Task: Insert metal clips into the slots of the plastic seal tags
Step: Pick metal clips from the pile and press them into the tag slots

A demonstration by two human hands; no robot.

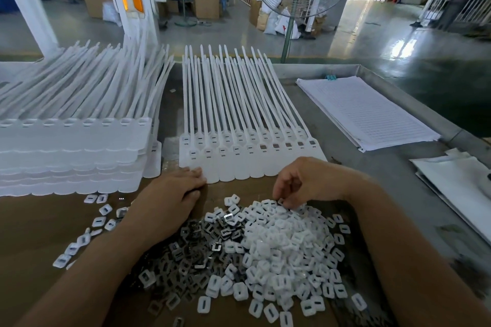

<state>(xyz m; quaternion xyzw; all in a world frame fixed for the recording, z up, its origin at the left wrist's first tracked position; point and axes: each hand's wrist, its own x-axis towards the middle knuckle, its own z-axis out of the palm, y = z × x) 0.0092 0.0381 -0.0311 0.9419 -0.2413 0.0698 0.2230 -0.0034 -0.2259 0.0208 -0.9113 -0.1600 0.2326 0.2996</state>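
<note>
A person's left grip (170, 194), flat and released, is pressing the seal tags (255, 162) onto the table (326, 130), likely steadying their slots. Just nearer, the metal clips (191, 247) are lying heaped within reach. The right grip (308, 180) is curling into the white pieces (287, 241); what it is grasping, if anything, cannot be told.

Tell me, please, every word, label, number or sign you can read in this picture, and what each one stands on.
No text in this picture is legible.
Stack of ruled sheets: rows too small to read.
White sack on the floor: red mark, blurred.
Plastic seal tags: no print visible.
</note>
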